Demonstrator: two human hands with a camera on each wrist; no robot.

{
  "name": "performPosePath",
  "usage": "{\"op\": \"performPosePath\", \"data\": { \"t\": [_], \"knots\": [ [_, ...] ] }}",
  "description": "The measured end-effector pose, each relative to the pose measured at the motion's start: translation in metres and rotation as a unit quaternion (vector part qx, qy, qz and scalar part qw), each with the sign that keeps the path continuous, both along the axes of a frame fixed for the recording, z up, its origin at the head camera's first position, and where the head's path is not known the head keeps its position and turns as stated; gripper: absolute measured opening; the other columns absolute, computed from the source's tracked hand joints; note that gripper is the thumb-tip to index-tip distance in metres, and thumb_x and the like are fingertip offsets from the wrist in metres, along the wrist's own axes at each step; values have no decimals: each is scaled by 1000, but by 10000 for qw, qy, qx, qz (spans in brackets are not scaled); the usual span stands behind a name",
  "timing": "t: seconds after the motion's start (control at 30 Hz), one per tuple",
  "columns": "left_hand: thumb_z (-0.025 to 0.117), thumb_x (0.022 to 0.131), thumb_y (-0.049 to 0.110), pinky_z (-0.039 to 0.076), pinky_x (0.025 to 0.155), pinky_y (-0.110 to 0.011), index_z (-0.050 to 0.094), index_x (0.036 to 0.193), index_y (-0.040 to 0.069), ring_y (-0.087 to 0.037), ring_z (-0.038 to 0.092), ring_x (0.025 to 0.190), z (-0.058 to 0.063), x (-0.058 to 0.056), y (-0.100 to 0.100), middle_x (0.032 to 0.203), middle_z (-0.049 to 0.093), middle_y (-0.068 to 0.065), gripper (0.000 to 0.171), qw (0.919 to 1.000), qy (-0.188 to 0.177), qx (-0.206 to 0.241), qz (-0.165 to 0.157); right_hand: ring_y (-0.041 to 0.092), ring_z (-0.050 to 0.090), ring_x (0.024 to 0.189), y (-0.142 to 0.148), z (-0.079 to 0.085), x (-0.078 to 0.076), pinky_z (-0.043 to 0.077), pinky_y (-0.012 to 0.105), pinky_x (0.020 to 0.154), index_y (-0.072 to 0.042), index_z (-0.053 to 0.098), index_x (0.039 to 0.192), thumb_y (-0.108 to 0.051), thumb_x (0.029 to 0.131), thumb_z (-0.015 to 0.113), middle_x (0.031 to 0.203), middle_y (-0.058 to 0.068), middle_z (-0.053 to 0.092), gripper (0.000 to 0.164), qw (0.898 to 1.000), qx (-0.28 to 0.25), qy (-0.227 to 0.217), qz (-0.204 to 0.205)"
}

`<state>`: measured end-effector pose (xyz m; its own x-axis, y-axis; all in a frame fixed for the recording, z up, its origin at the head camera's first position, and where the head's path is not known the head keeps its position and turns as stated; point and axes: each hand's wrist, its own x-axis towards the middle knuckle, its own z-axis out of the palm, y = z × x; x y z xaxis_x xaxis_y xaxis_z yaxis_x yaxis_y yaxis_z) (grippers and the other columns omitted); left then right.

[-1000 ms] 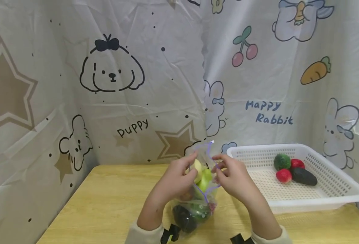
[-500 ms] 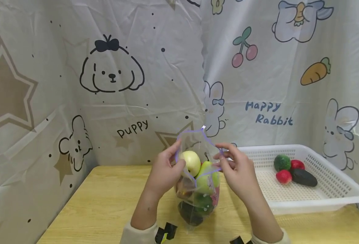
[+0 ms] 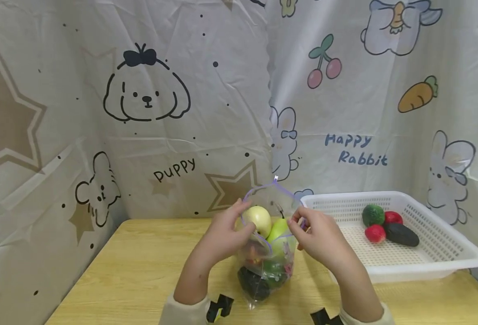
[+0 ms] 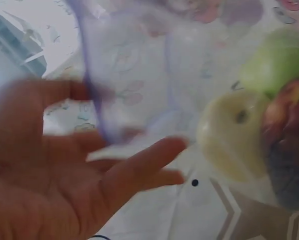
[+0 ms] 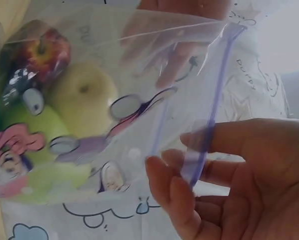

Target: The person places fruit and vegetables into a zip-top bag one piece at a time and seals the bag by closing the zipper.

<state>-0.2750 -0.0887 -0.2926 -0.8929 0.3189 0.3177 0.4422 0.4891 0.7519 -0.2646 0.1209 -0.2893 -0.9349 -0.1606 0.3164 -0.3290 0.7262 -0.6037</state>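
A clear zip bag (image 3: 288, 190) with a purple seal and white slider (image 3: 276, 178) stands on the table, its mouth spread. Through its plastic show a pale yellow apple-like fruit (image 3: 257, 220), a green pear (image 3: 277, 229), a red apple (image 5: 42, 52) and dark green produce (image 3: 253, 283) at the bottom. My left hand (image 3: 224, 230) is at the mouth's left side, thumb and fingers apart; blurred in the left wrist view, its fingertips touch the purple edge. With curled fingers my right hand (image 3: 318, 232) holds the bag's right edge, also visible in the right wrist view.
At the right of the wooden table (image 3: 141, 262) stands a white perforated basket (image 3: 410, 271). In it lie a green vegetable (image 3: 373, 215), two red ones (image 3: 375, 234) and a long dark one (image 3: 401, 234). A printed curtain (image 3: 222, 113) encloses the table's back and sides.
The bag was first drawn low and narrow, then raised and spread wider; now its rim sits slightly lower. My left hand has moved left, and both hands stay at the mouth.
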Motion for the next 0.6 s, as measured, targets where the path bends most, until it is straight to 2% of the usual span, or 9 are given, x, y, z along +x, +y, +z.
{"op": "performPosePath", "data": {
  "t": [0.03,0.07,0.13,0.2,0.23,0.27,0.33,0.47,0.6],
  "knots": [
    [55,89,30,56,64,-35,46,138,12,-15,63,69,1,2,0,154,16,-26,52,9995,-17,-198,-234,11,58,53,0,1,1,47,29,47,-11,63,83,-26,90,56,72,6,65,18,10000,-5,-36,8],
    [58,88,36,55,79,-42,49,136,17,-22,64,92,1,5,-1,156,11,-25,53,9982,30,-401,-453,11,59,53,0,2,2,47,30,47,-11,63,83,-27,91,55,71,6,65,20,9999,-57,-68,65],
    [63,81,48,42,100,-55,57,127,25,-35,43,126,3,10,0,157,1,-22,51,9938,192,-703,-836,12,58,57,0,4,3,47,31,49,-12,65,84,-30,92,54,71,5,65,23,9996,-120,-38,246],
    [67,76,52,37,102,-60,63,114,30,-38,31,133,4,14,1,158,-5,-19,45,9902,419,-909,-976,13,58,64,1,5,4,48,32,54,-13,66,86,-33,93,52,75,4,64,26,9990,-104,57,436],
    [69,74,51,28,105,-65,66,107,29,-40,11,139,5,15,2,158,-5,-18,39,9885,646,-1030,-898,13,57,66,2,5,4,48,32,56,-13,66,88,-34,94,50,77,3,65,27,9985,-58,117,526],
    [70,73,49,26,105,-66,68,98,28,-40,-1,139,4,16,2,158,-2,-17,33,9862,899,-1154,-776,13,57,69,3,6,4,49,32,58,-13,65,90,-33,95,49,78,4,64,26,9979,13,203,617],
    [73,73,42,29,104,-65,69,86,25,-40,-1,139,5,15,2,158,5,-16,22,9808,1334,-1321,-520,15,57,75,6,6,4,50,34,63,-13,64,92,-28,97,47,83,5,64,23,9960,136,340,819],
    [74,74,34,39,103,-55,63,72,22,-34,17,140,5,8,-3,154,29,-13,16,9655,2161,-1451,60,16,59,83,15,5,5,53,40,71,-12,61,95,-18,95,50,89,6,65,13,9899,421,553,1235],
    [71,76,36,48,97,-50,57,70,23,-27,32,136,5,3,-15,146,44,-8,20,9557,2545,-1394,498,14,61,87,26,5,7,54,41,73,-14,59,92,-20,91,56,89,0,66,6,9858,670,673,1385]
  ]
}}
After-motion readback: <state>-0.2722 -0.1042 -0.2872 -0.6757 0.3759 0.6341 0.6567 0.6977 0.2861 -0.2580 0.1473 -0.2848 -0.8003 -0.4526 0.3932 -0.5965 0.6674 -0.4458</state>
